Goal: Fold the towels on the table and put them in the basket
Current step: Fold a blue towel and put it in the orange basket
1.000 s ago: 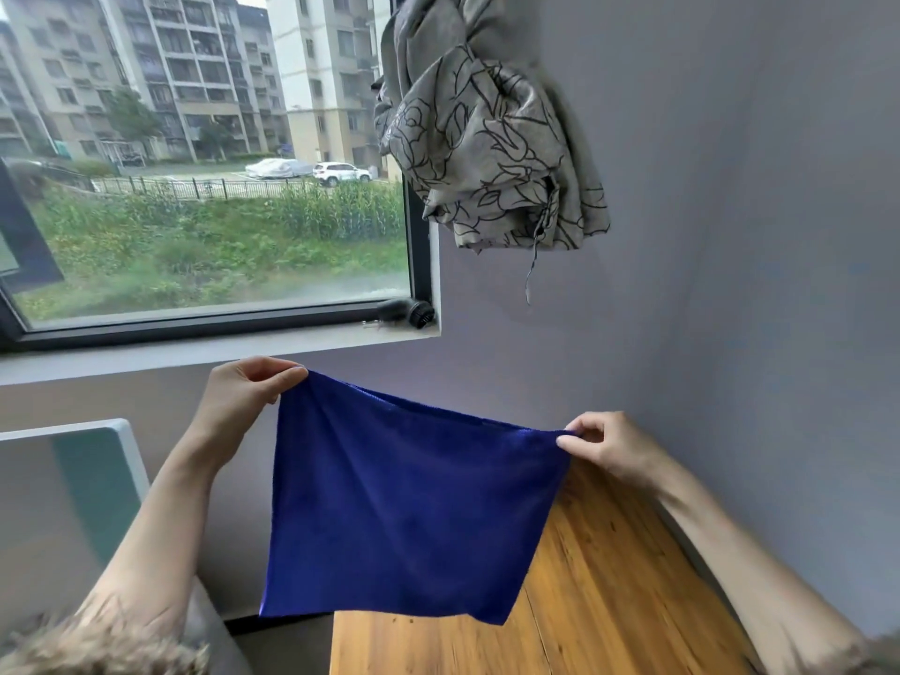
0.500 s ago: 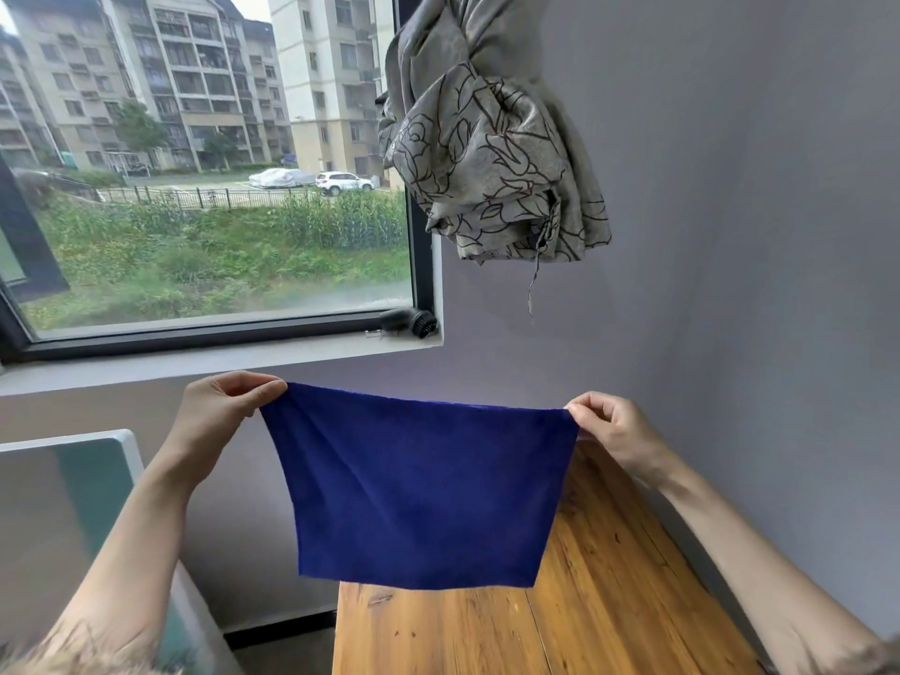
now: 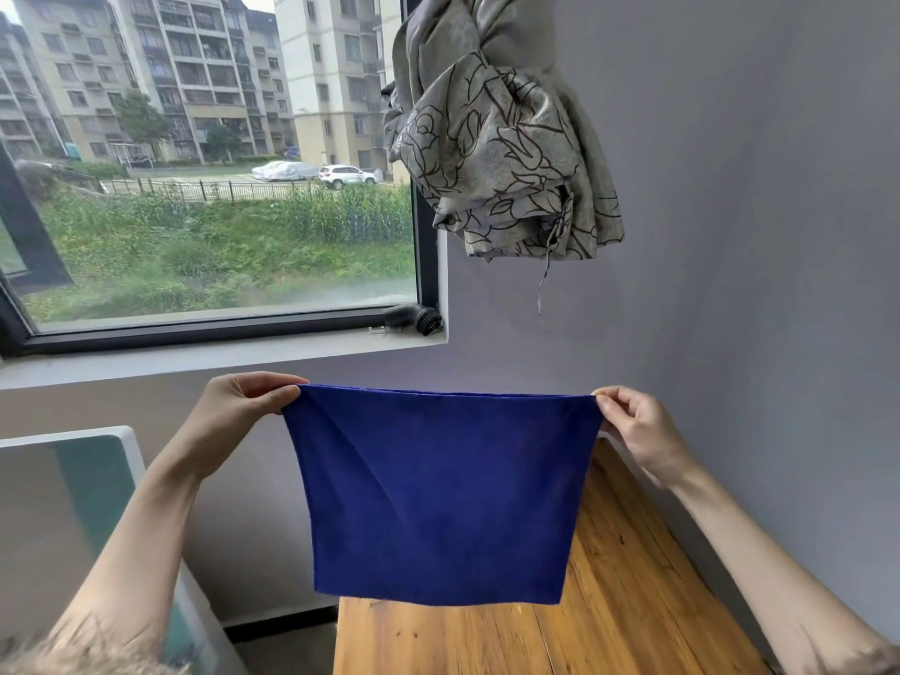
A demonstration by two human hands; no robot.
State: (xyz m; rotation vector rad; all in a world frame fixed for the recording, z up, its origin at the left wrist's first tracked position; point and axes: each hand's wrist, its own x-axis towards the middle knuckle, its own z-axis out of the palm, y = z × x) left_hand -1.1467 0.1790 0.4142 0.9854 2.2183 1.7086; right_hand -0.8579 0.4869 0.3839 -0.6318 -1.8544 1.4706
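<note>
Square deep-blue microfibre towel (image 3: 440,499): top edge slanted 1.0 s ago, now level and pulled taut; sheet hangs flat between the 2 hands, lower hem just above the wooden plank table (image 3: 628,601). Judged ready for the first fold (basket not in view). Left hand (image 3: 243,399) pinches the top-left corner; right hand (image 3: 633,426) pinches the top-right corner, thumb against fingers.
</note>
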